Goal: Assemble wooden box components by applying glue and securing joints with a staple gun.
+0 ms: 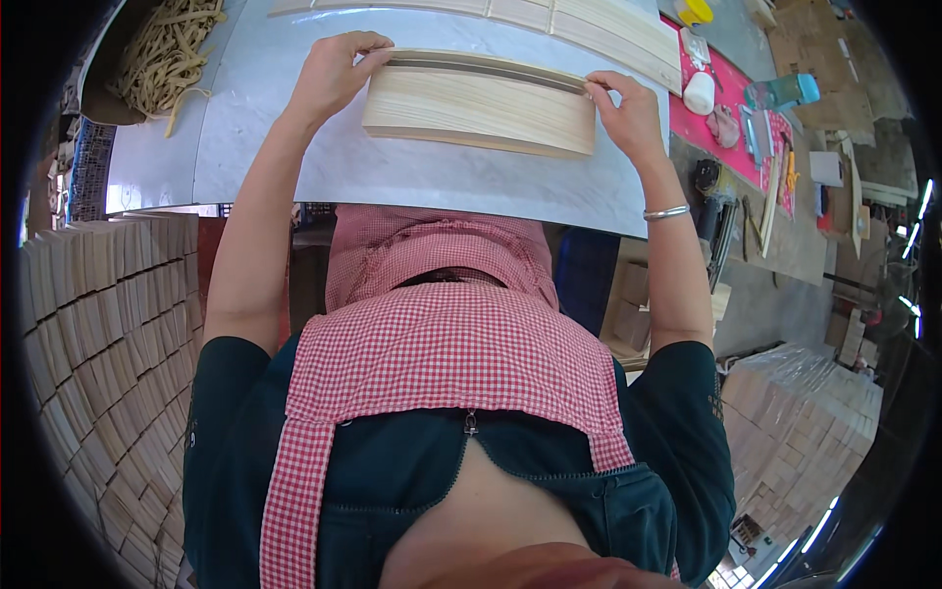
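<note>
A long, pale wooden box-like piece (479,106) lies on the table in front of me, its grain running lengthwise. Along its far side runs a thin wooden strip (491,65), with a dark narrow gap between the two. My left hand (343,74) pinches the strip's left end between thumb and fingers. At the other end, my right hand (628,113) grips the far right corner the same way. Whether the strip is joined to the piece or separate, I cannot tell.
More pale boards (589,34) lie at the table's far edge. A carton of curly tan strips (162,64) stands at left. To the right, a pink-topped surface holds a white bottle (699,93) and a teal-lidded jar (782,91). Stacked wooden pieces (113,334) rise at lower left.
</note>
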`<state>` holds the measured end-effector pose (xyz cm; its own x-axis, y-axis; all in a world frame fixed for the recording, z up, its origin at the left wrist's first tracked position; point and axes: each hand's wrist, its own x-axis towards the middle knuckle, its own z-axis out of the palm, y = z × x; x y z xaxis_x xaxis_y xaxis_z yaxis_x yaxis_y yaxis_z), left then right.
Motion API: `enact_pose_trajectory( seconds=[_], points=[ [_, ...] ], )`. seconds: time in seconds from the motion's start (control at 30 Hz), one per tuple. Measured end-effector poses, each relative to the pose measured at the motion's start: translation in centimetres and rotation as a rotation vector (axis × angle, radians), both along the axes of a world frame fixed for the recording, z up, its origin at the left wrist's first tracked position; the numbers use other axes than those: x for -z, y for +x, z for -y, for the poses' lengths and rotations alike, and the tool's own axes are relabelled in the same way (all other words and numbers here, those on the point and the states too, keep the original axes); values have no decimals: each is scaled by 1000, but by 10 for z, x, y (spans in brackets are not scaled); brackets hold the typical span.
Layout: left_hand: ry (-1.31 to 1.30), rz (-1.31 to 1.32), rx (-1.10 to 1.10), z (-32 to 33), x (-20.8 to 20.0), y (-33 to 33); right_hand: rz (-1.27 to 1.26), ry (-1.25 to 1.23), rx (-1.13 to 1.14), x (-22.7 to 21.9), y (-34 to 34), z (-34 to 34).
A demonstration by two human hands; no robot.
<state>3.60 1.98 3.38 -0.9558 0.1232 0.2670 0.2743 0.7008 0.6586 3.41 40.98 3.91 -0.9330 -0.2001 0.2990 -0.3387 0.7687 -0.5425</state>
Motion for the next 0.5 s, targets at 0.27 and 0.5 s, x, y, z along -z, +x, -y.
enact_pose_trajectory(
  seconds=[0.27,0.5],
  points=[
    [75,18,19,3,11,-5,35,-67,-29,4,-2,-3],
    [84,-7,27,3,17,-14,6,-157,-90,15,-14,-13]
  ],
)
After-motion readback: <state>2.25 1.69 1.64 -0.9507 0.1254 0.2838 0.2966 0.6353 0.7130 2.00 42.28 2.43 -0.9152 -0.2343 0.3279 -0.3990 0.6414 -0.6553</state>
